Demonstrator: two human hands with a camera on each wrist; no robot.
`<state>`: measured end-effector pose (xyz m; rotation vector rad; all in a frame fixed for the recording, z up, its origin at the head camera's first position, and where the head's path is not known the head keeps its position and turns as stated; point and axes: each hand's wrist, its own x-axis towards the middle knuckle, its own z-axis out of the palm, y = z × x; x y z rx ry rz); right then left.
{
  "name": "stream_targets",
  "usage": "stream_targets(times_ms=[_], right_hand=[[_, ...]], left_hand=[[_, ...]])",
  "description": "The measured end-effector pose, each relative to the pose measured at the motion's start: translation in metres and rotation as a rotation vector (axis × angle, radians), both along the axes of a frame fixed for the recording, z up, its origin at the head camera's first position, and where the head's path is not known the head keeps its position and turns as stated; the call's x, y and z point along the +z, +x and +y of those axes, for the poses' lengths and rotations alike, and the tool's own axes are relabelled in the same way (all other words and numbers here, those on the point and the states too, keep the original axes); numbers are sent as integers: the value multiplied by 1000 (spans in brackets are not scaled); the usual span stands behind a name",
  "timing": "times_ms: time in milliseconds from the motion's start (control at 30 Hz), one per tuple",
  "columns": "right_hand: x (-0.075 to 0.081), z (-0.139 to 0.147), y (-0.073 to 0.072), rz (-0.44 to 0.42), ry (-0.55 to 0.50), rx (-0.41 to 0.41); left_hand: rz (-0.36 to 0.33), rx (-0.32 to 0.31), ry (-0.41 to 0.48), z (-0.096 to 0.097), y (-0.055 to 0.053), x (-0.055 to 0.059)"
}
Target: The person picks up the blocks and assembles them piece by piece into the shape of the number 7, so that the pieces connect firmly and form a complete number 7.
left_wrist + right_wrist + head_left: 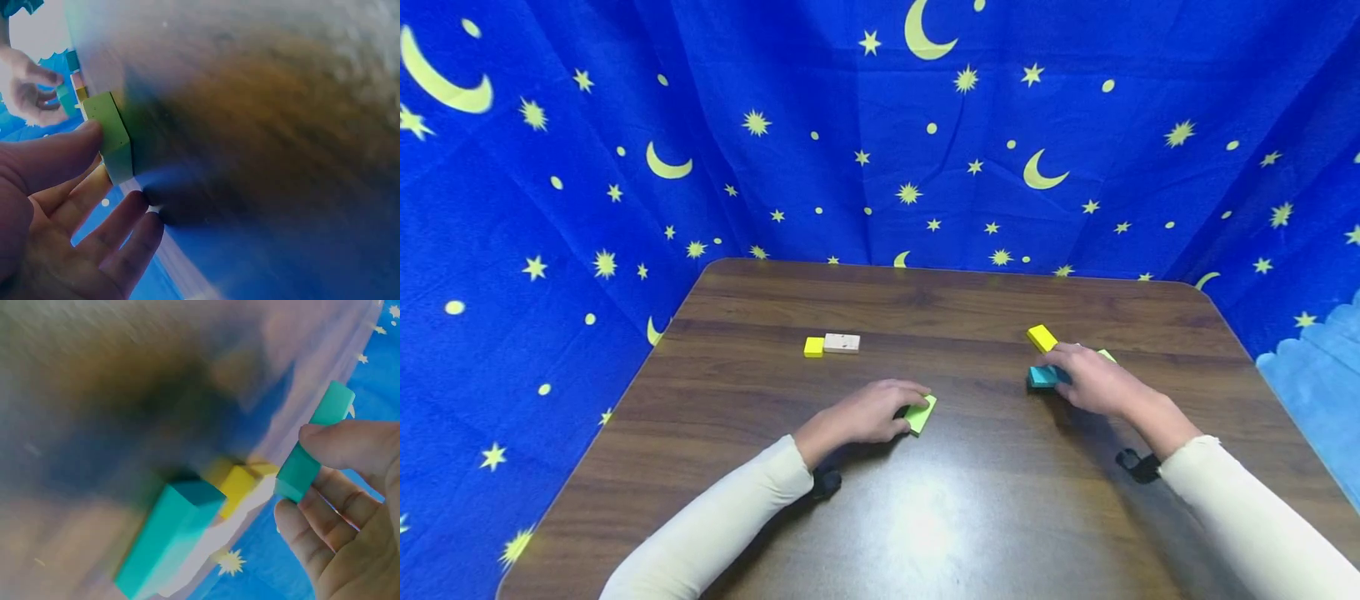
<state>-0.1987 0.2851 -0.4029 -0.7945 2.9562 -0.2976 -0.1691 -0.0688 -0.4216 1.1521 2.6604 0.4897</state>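
Observation:
My left hand (874, 411) pinches a light green block (921, 415) near the middle of the table; in the left wrist view the thumb lies on one side of the green block (111, 134). Farther right, my right hand (1093, 379) grips a teal block (1042, 377). The right wrist view shows this teal block (315, 440) between thumb and fingers. A second teal block (172, 540) and yellow pieces (240, 487) rest on the table there. Just beyond my right fingertips lies a yellow block (1042, 337), and a light green edge (1107, 356) peeks out behind the hand.
Toward the back left, a small yellow block (813, 347) sits against a pale block (842, 343). The brown wooden table (917, 300) ends at a blue curtain (850, 108) with moons and stars. A light blue cloth (1318, 375) hangs at the right edge.

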Motion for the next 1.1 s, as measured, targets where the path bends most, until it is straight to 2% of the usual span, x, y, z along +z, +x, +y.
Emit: stream_targets(times_ms=[267,367,633,833,967,1100], right_hand=[[20,-4,-24,-7,-2,14],[27,-6,-30,-16,-3,7],[37,-12,-43,24,-14,44],[40,-23,-53,34,-24,64],[38,-32,-57,14,-15,57],[33,-42,-61,28,-9,84]], left_hand=[[11,-2,17,1,2,-3],[11,2,27,1,3,-4],[-3,23,33,0,4,-4],[-6,39,51,-1,5,-2],[-16,43,56,-2,5,-2],[-21,45,55,-2,5,-3]])
